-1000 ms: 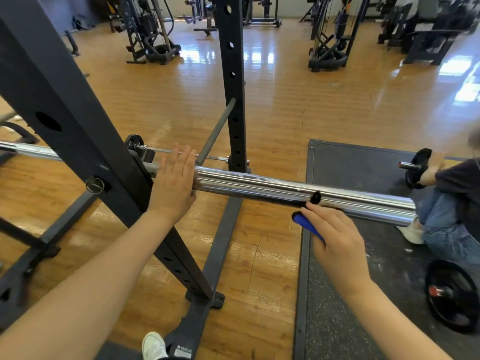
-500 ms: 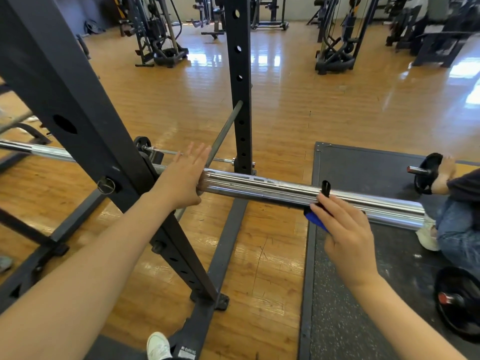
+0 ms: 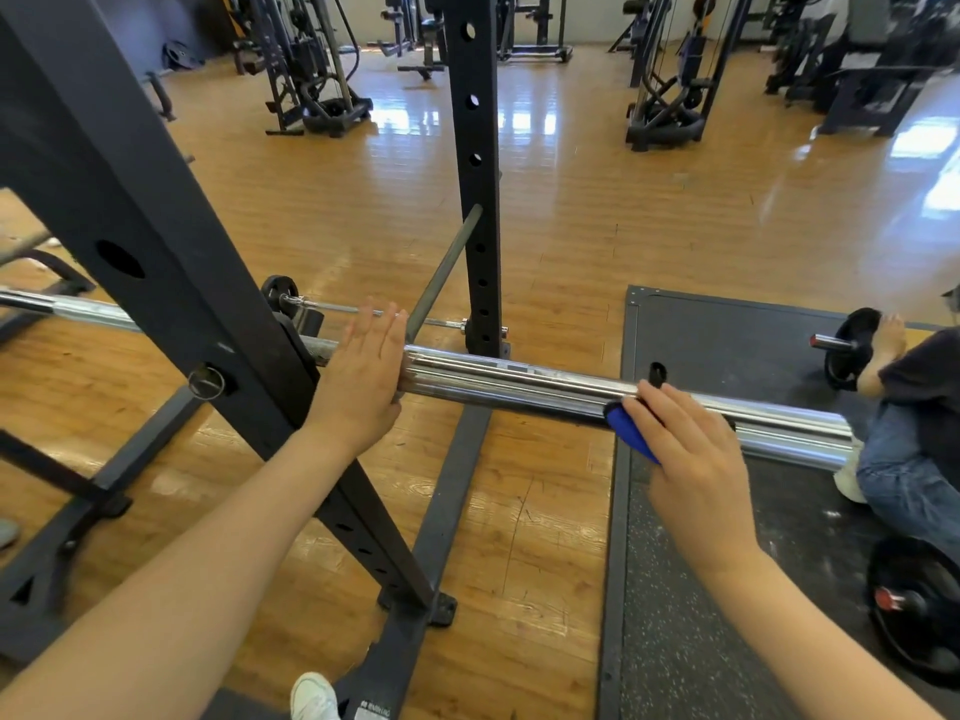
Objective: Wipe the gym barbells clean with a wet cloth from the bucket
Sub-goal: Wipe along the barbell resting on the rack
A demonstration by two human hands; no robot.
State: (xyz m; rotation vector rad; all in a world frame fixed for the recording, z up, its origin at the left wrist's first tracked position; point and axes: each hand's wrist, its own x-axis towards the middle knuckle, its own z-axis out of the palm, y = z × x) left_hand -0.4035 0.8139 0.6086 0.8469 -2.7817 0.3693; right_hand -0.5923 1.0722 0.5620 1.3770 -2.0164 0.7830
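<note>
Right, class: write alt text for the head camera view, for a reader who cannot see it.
A person's right hand holds a blue cloth against a chrome barbell sleeve, while the left hand rests flat on the sleeve's inner end beside a black rack upright. Wooden gym floor lies beyond.

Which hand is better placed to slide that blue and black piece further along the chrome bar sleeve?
Right. The right hand already holds the blue and black piece against the chrome sleeve. The left hand lies flat at the sleeve's inner end, steadying it.
</note>
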